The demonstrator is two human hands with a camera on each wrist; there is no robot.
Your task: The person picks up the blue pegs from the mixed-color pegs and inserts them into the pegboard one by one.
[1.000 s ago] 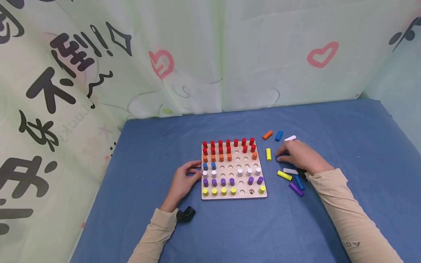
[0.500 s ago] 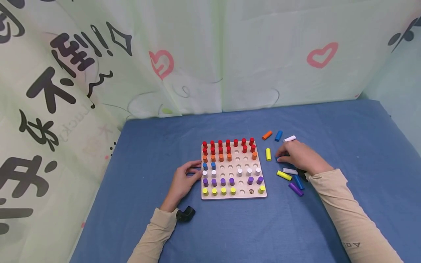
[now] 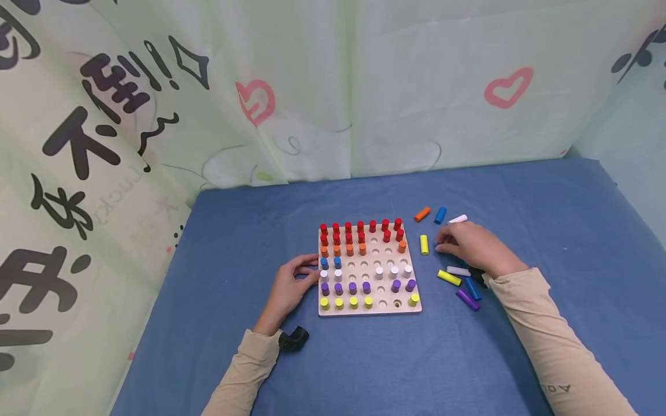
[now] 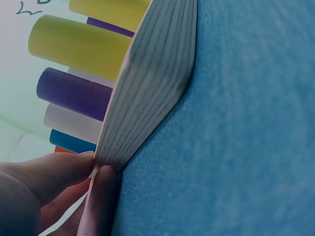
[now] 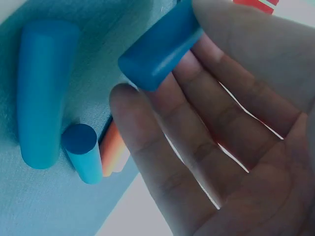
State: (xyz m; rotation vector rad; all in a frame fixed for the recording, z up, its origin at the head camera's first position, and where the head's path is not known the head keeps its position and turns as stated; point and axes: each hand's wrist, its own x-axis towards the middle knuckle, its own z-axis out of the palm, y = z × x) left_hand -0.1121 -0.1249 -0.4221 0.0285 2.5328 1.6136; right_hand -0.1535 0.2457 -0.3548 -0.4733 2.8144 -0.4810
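Note:
A wooden pegboard (image 3: 385,312) stands on the table with rows of red (image 3: 361,226), orange, blue, white, purple and yellow pegs upright in it; several holes have no peg. My left hand (image 3: 288,287) holds the board's left edge, with the thumb and a finger (image 4: 104,189) meeting at its rim in the left wrist view. To the right of the board, my right hand (image 3: 473,245) pinches a blue peg (image 5: 160,46) between thumb and fingers; the head view mostly hides this peg.
Loose pegs lie around my right hand: orange (image 3: 422,214), blue (image 3: 440,215), white (image 3: 458,219) and yellow (image 3: 424,245) ones behind and left of it. Nearer are a yellow peg (image 3: 449,277), a white (image 3: 459,270), a blue (image 3: 472,289) and a purple one (image 3: 467,300). Blue cloth (image 3: 374,364) covers the table.
Hardly anything differs: my right hand stays among the loose pegs with only a very slight shift, and my left hand keeps its place at the board.

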